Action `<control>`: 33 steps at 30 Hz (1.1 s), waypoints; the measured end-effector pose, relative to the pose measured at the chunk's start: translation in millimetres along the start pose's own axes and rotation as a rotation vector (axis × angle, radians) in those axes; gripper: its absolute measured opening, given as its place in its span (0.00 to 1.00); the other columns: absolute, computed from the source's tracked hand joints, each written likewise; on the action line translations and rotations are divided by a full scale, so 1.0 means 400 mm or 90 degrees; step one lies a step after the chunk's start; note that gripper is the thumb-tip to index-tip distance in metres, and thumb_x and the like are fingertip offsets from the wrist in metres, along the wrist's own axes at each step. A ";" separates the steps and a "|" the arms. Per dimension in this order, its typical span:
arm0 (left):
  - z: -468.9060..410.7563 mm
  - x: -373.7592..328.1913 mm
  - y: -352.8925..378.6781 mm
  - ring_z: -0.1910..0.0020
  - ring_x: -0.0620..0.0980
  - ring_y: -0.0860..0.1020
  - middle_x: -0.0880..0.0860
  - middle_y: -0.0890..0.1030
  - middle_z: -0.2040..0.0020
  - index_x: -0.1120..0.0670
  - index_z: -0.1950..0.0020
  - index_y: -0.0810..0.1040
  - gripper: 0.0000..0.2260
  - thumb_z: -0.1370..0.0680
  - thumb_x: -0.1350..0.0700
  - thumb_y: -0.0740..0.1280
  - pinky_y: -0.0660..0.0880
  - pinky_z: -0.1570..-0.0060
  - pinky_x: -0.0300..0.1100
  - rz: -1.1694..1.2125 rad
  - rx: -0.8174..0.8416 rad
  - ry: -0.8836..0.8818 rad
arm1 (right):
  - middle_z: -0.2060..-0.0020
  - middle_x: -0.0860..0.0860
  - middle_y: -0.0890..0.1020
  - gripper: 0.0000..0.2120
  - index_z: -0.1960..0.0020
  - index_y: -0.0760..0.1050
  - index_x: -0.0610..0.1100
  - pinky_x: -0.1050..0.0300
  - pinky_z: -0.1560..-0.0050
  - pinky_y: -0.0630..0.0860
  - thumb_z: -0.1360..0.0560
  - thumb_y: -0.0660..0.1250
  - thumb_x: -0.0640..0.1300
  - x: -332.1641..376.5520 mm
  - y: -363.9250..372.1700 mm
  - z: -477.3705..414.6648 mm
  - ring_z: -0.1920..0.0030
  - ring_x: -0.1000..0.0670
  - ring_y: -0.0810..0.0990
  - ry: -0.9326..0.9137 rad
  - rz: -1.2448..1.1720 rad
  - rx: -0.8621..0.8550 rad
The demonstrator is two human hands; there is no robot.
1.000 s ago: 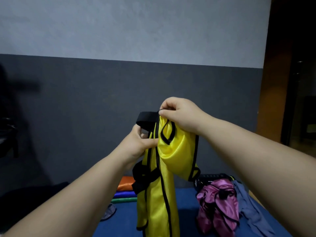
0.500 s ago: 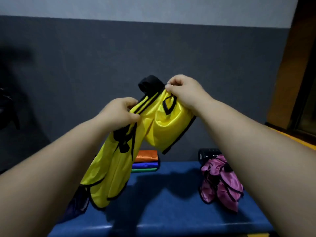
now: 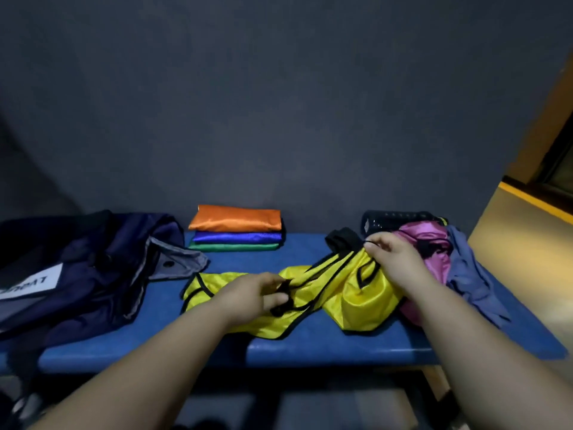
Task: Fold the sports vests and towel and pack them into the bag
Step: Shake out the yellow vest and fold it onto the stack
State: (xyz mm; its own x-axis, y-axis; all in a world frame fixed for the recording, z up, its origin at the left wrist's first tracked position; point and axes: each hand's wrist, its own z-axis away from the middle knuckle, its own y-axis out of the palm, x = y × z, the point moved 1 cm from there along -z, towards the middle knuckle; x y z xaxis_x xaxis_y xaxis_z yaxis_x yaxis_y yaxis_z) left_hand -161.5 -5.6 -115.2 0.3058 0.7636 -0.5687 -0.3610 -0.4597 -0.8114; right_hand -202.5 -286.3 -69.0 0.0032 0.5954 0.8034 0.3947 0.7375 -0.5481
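Observation:
A yellow vest (image 3: 347,290) with black trim lies crumpled across the blue bench (image 3: 310,346). My left hand (image 3: 257,293) grips its black trim near the middle. My right hand (image 3: 393,256) pinches the vest's upper edge at the right end. A folded stack sits at the back: orange vest (image 3: 235,217) on a blue vest (image 3: 237,236) on a green vest (image 3: 232,246). A crumpled pink vest (image 3: 431,243) and a grey-blue towel (image 3: 471,277) lie at the right. The dark navy bag (image 3: 77,274) lies open at the left.
A black object (image 3: 390,218) rests against the dark wall behind the pink vest. The bag carries a white label (image 3: 31,282). The bench's front edge runs below my forearms, with dark floor beneath. A yellow-lit floor strip shows at the far right.
Both hands have come down from chest height, and the yellow vest that hung in the air now lies on the bench. The view has tilted downward.

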 end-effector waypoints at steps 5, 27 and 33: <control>-0.004 0.029 0.007 0.34 0.50 0.73 0.48 0.76 0.34 0.44 0.30 0.72 0.22 0.21 0.37 0.59 0.70 0.35 0.47 -0.019 -0.011 0.005 | 0.58 0.56 0.79 0.04 0.51 0.78 0.48 0.63 0.55 0.70 0.22 0.67 0.41 -0.070 -0.016 -0.001 0.55 0.53 0.76 0.020 -0.043 -0.031; -0.053 0.071 -0.026 0.34 0.49 0.65 0.42 0.74 0.34 0.44 0.34 0.75 0.15 0.19 0.44 0.60 0.61 0.37 0.47 -0.155 -0.186 0.014 | 0.56 0.72 0.80 0.22 0.56 0.76 0.73 0.77 0.51 0.70 0.22 0.66 0.42 -0.162 -0.023 -0.006 0.52 0.67 0.77 -0.011 -0.030 0.003; -0.096 0.070 0.013 0.33 0.48 0.66 0.43 0.75 0.35 0.40 0.30 0.70 0.17 0.18 0.45 0.58 0.59 0.37 0.47 -0.155 -0.048 0.062 | 0.56 0.62 0.81 0.16 0.56 0.78 0.63 0.62 0.47 0.70 0.22 0.66 0.41 -0.184 -0.010 -0.025 0.51 0.61 0.76 0.008 -0.046 -0.019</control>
State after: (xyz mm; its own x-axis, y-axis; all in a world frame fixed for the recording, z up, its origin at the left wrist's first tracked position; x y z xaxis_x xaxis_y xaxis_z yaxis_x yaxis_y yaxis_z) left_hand -121.0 -3.8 -140.5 0.4606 0.8102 -0.3627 -0.2008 -0.3029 -0.9316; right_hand -195.0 -336.4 -123.6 -0.0149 0.5374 0.8432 0.4220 0.7679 -0.4820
